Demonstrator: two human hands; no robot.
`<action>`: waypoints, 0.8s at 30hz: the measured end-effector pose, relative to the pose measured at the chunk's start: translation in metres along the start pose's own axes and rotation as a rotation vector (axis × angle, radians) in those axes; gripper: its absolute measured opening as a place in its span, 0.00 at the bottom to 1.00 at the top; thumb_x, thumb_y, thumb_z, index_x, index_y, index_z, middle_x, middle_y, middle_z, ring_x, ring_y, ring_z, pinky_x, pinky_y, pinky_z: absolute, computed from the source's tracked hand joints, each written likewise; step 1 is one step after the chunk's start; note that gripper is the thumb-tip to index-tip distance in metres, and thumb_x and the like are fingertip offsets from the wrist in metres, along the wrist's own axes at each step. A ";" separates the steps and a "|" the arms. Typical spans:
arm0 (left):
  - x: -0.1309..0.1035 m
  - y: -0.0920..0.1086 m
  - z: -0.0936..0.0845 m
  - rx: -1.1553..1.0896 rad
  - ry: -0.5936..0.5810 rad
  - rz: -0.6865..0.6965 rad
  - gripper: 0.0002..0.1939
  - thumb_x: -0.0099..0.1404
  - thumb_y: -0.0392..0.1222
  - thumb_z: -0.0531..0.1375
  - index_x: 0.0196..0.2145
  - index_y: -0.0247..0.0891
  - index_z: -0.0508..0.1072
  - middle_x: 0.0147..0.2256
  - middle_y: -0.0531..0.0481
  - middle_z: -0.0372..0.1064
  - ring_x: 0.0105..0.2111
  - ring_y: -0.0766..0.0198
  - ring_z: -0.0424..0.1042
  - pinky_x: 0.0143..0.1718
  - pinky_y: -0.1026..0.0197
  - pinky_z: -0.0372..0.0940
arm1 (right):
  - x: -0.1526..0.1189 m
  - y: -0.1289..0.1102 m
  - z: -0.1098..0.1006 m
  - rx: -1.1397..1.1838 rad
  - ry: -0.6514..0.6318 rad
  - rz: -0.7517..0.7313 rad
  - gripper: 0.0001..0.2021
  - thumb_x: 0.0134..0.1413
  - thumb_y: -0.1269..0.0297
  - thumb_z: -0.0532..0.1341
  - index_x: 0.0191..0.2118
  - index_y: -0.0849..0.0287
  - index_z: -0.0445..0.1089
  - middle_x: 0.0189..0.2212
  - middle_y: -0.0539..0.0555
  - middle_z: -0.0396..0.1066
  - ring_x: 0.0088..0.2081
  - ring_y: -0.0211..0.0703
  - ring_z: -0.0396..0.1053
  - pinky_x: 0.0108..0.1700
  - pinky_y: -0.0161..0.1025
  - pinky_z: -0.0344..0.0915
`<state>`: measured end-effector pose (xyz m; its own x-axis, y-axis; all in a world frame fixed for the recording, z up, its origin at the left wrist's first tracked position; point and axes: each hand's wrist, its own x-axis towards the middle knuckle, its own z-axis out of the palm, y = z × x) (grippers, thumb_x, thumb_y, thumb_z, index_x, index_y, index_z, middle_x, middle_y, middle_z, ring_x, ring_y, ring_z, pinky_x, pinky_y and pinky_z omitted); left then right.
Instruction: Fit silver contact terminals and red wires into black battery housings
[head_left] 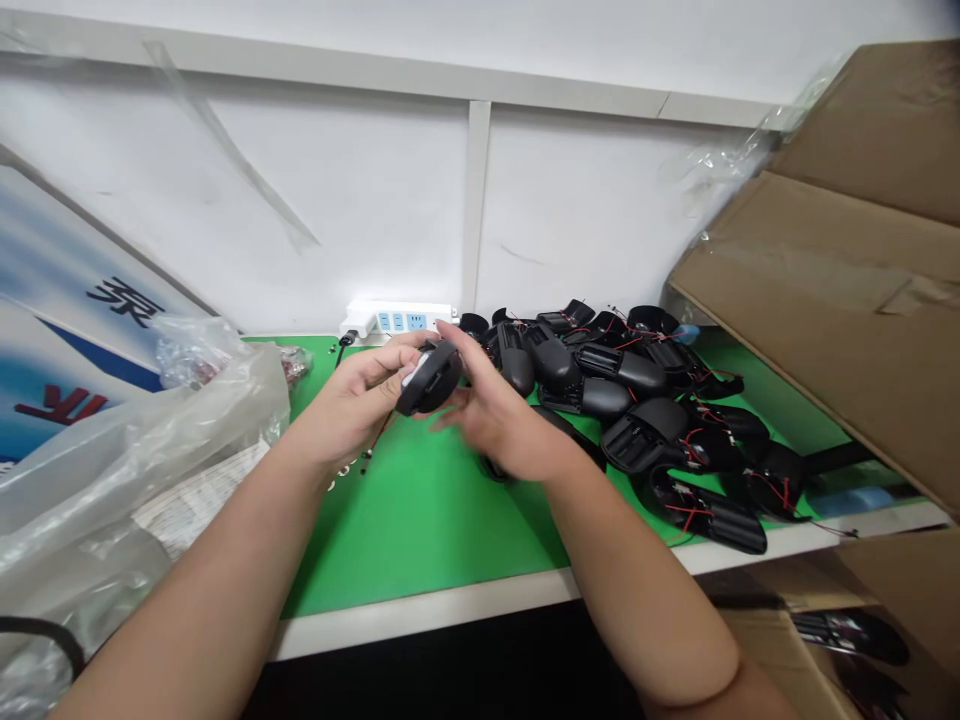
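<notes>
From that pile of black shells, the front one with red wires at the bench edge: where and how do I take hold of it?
Grip the long black shell with red wires across its narrow width near the right end, coming from above. It lies flat and lengthwise near the green mat's front edge, and the wires sit mostly toward its left, so they probably stay clear of the fingers.

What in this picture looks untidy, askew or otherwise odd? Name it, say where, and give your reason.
The black mouse shells lie in a jumbled heap on the green mat, right of the hands, red wires sticking out, none lined up. A cardboard box tilts over the heap. The left hand holds one shell; the right hand is blurred.
</notes>
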<state>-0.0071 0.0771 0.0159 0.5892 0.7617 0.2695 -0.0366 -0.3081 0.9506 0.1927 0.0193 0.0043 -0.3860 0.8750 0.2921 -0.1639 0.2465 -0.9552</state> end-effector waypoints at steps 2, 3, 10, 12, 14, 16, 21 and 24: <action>0.000 -0.001 0.002 -0.086 0.016 -0.029 0.15 0.72 0.55 0.65 0.40 0.40 0.79 0.57 0.43 0.73 0.53 0.52 0.75 0.56 0.52 0.72 | 0.000 0.009 0.004 -0.297 0.051 -0.183 0.60 0.49 0.39 0.75 0.78 0.50 0.42 0.75 0.66 0.52 0.68 0.60 0.65 0.66 0.56 0.71; -0.001 -0.001 0.003 -0.101 0.026 -0.022 0.16 0.71 0.56 0.65 0.40 0.39 0.78 0.56 0.42 0.73 0.52 0.52 0.75 0.54 0.52 0.72 | 0.001 0.013 0.005 -0.410 0.090 -0.266 0.58 0.51 0.44 0.76 0.77 0.52 0.43 0.76 0.66 0.50 0.72 0.61 0.59 0.70 0.57 0.66; -0.006 0.011 0.008 0.098 0.038 0.066 0.16 0.68 0.51 0.68 0.31 0.38 0.74 0.55 0.42 0.69 0.52 0.52 0.71 0.49 0.54 0.72 | 0.007 0.019 0.002 -0.732 0.239 -0.542 0.36 0.64 0.54 0.67 0.71 0.50 0.53 0.68 0.62 0.63 0.71 0.59 0.61 0.73 0.62 0.59; -0.008 0.016 0.006 0.177 0.038 0.095 0.16 0.71 0.53 0.65 0.32 0.38 0.76 0.55 0.42 0.68 0.54 0.51 0.69 0.51 0.53 0.71 | 0.006 0.018 0.002 -0.707 0.224 -0.532 0.37 0.62 0.55 0.68 0.71 0.49 0.54 0.67 0.62 0.64 0.70 0.60 0.61 0.72 0.62 0.61; -0.010 0.020 0.004 0.249 0.031 0.134 0.18 0.71 0.58 0.63 0.34 0.40 0.79 0.51 0.41 0.68 0.56 0.49 0.67 0.56 0.50 0.70 | 0.004 0.017 0.003 -0.645 0.185 -0.499 0.38 0.60 0.55 0.70 0.70 0.48 0.53 0.68 0.62 0.65 0.70 0.60 0.63 0.72 0.62 0.62; -0.011 0.022 0.002 0.303 0.043 0.184 0.20 0.70 0.60 0.63 0.34 0.41 0.79 0.47 0.41 0.67 0.60 0.47 0.62 0.61 0.47 0.67 | 0.001 0.015 0.005 -0.604 0.161 -0.469 0.39 0.59 0.56 0.70 0.71 0.48 0.53 0.68 0.61 0.65 0.70 0.61 0.64 0.71 0.62 0.62; -0.011 0.021 -0.002 0.347 0.040 0.208 0.19 0.71 0.60 0.64 0.31 0.43 0.78 0.39 0.43 0.67 0.62 0.45 0.58 0.62 0.45 0.63 | -0.002 0.006 0.006 -0.714 0.187 -0.486 0.34 0.61 0.56 0.68 0.69 0.49 0.57 0.66 0.60 0.68 0.66 0.60 0.68 0.67 0.59 0.63; -0.009 0.020 -0.005 0.346 0.008 0.224 0.21 0.68 0.63 0.66 0.31 0.43 0.77 0.36 0.44 0.65 0.60 0.45 0.58 0.61 0.47 0.62 | -0.002 -0.002 0.002 -0.845 0.180 -0.500 0.29 0.62 0.54 0.66 0.66 0.51 0.62 0.63 0.61 0.71 0.64 0.60 0.68 0.66 0.58 0.61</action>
<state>-0.0171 0.0671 0.0336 0.5914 0.6577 0.4666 0.1106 -0.6393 0.7609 0.1923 0.0163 0.0061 -0.2942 0.6223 0.7254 0.4568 0.7582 -0.4652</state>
